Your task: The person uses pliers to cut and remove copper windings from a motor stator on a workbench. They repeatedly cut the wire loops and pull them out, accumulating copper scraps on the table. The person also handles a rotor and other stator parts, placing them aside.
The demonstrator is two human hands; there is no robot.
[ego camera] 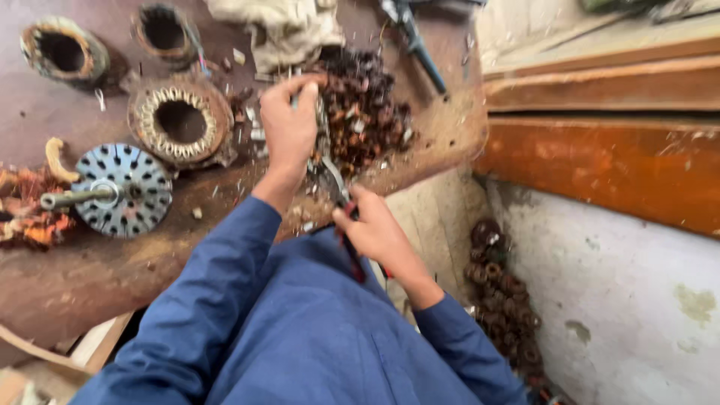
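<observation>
— Blue sleeves nearest us. Item one?
— Our right hand (379,232), closed on the red handles of the cutters (334,187), just off the counter (90,277) edge.
— Item two?
— Our left hand (289,124), fingers pinched on a small piece at the cutter's tip, touching the pile of copper-wound scraps (367,112).
— Beyond?
— One stator ring (180,120) beside the left hand; one rotor with shaft (120,189) farther left; two more windings (64,52) at the far edge; cloth (281,26) above.

No packages, labels, signs or screens visible anywhere on workbench or around it.
</observation>
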